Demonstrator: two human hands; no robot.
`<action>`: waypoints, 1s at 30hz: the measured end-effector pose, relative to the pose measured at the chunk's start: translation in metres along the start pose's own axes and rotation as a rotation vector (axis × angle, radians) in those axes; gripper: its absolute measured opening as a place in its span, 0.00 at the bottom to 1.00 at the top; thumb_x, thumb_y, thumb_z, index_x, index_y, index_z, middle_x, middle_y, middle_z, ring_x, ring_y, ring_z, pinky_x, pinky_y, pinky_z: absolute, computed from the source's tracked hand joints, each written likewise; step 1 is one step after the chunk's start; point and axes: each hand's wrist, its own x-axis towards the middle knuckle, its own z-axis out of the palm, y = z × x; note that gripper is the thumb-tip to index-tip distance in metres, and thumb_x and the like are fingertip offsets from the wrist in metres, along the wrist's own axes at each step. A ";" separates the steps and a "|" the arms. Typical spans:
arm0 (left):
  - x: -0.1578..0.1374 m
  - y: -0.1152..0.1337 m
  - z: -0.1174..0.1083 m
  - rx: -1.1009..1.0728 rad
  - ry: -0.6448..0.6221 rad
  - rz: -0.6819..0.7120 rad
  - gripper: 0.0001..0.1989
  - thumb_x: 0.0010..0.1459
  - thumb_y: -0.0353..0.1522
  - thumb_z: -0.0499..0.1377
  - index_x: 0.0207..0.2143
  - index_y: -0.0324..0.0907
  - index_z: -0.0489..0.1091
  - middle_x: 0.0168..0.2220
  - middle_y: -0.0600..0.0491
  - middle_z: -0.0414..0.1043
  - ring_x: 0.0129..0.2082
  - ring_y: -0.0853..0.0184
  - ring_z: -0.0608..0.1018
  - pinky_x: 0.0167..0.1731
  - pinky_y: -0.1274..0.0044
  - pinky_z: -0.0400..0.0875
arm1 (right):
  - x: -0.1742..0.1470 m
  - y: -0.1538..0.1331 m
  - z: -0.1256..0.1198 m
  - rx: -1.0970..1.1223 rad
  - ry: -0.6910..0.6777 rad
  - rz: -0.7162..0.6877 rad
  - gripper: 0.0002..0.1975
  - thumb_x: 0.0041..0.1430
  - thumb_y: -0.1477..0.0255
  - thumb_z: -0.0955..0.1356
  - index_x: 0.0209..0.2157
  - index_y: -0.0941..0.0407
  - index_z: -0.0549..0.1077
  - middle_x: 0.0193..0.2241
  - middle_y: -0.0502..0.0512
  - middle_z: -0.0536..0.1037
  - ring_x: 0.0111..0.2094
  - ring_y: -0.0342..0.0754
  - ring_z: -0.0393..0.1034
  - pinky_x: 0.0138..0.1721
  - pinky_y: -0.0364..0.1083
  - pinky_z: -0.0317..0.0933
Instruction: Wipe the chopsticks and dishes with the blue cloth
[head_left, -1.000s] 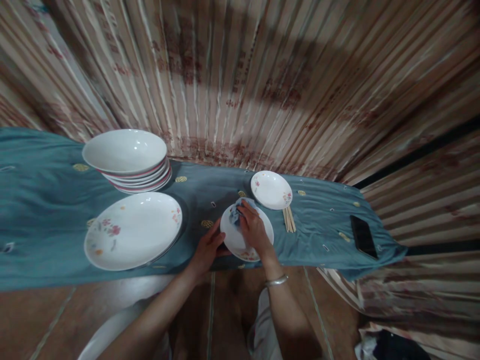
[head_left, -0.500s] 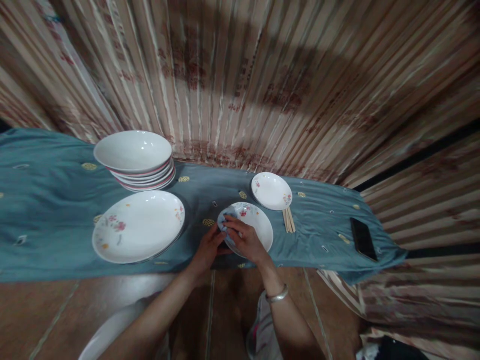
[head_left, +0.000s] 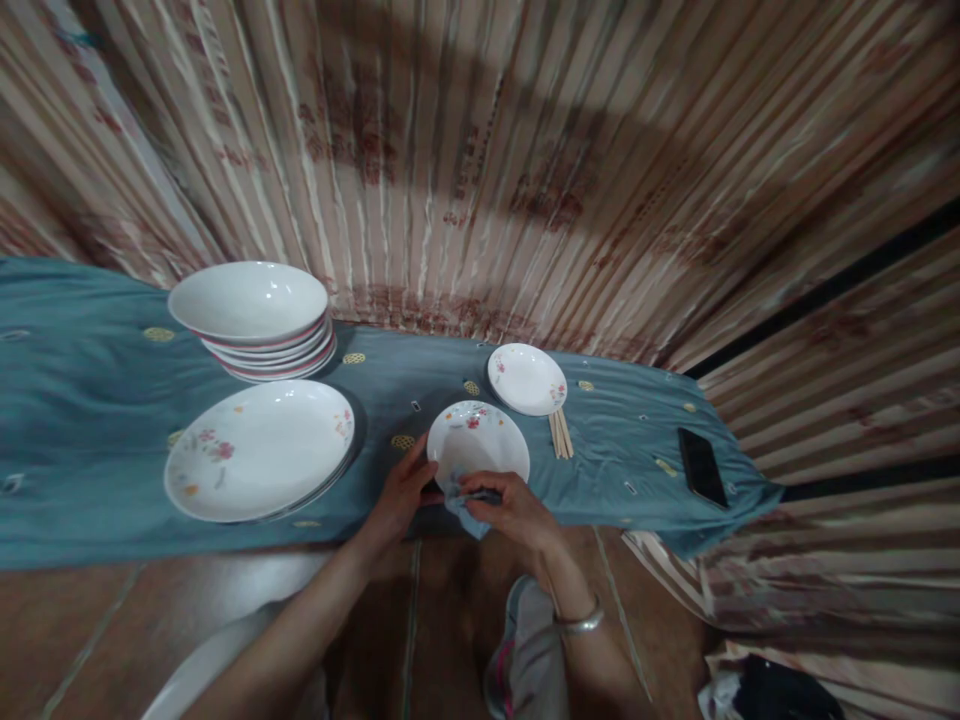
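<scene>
A round white plate [head_left: 487, 445] with small flowers along its rim sits near the front edge of the covered table. My left hand [head_left: 409, 485] grips its left rim, thumb on top and fingers underneath. In my right hand [head_left: 510, 505] a light blue cloth [head_left: 469, 508] is bunched, pressed against the plate's near rim, with part of it hanging over the edge. Just beyond, to the right, lies another small flowered plate [head_left: 527, 378]. Several wooden chopsticks [head_left: 560, 434] stick out from beside its near edge.
To the left are oval flowered plates [head_left: 262, 450], stacked. Behind them a deep white bowl [head_left: 251, 300] tops a pile of red-rimmed dishes. A black phone [head_left: 703, 467] lies at the right on the teal tablecloth [head_left: 622, 450]. A curtain [head_left: 420, 150] hangs behind the table.
My right hand has moved the cloth from the plate's left side to its near rim, uncovering the plate's middle. My left hand still holds the left rim. The view has shifted slightly.
</scene>
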 end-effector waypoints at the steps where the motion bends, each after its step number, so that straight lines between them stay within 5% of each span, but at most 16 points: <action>1: 0.000 0.000 0.000 -0.005 0.002 -0.004 0.37 0.47 0.35 0.64 0.60 0.44 0.59 0.38 0.49 0.77 0.34 0.60 0.79 0.27 0.72 0.75 | -0.003 0.001 -0.004 0.024 0.009 0.023 0.08 0.49 0.71 0.68 0.31 0.56 0.78 0.34 0.53 0.80 0.35 0.47 0.73 0.38 0.45 0.65; 6: 0.002 0.002 0.004 -0.040 0.044 -0.017 0.37 0.48 0.33 0.64 0.61 0.42 0.57 0.42 0.46 0.77 0.39 0.56 0.79 0.32 0.66 0.77 | -0.016 0.002 -0.023 0.262 0.135 0.079 0.10 0.45 0.66 0.71 0.28 0.56 0.79 0.30 0.54 0.81 0.29 0.47 0.72 0.33 0.45 0.65; 14: 0.008 0.012 0.008 -0.103 0.122 0.030 0.32 0.48 0.32 0.63 0.57 0.44 0.62 0.49 0.46 0.73 0.44 0.55 0.77 0.33 0.65 0.78 | -0.026 0.018 -0.054 0.705 0.539 0.180 0.17 0.33 0.60 0.77 0.26 0.55 0.78 0.21 0.51 0.78 0.21 0.44 0.69 0.24 0.42 0.64; 18: 0.016 0.023 0.014 -0.116 0.156 0.069 0.30 0.47 0.30 0.62 0.55 0.44 0.64 0.49 0.47 0.73 0.42 0.57 0.78 0.33 0.67 0.78 | -0.020 0.014 -0.065 0.657 0.523 0.160 0.16 0.39 0.60 0.75 0.26 0.57 0.78 0.20 0.52 0.77 0.19 0.42 0.67 0.21 0.40 0.61; 26: 0.044 0.020 0.036 -0.175 0.125 0.124 0.31 0.47 0.31 0.64 0.55 0.47 0.62 0.48 0.49 0.74 0.46 0.56 0.77 0.41 0.61 0.76 | -0.008 0.017 -0.058 0.634 0.414 0.125 0.28 0.43 0.61 0.74 0.48 0.53 0.73 0.35 0.54 0.80 0.29 0.46 0.74 0.29 0.43 0.66; 30: 0.056 0.018 0.058 -0.199 0.078 0.134 0.37 0.45 0.33 0.66 0.58 0.45 0.59 0.49 0.47 0.73 0.48 0.54 0.75 0.40 0.59 0.76 | -0.002 0.026 -0.060 0.644 0.529 0.104 0.32 0.43 0.60 0.74 0.51 0.54 0.71 0.36 0.55 0.80 0.31 0.49 0.75 0.31 0.46 0.68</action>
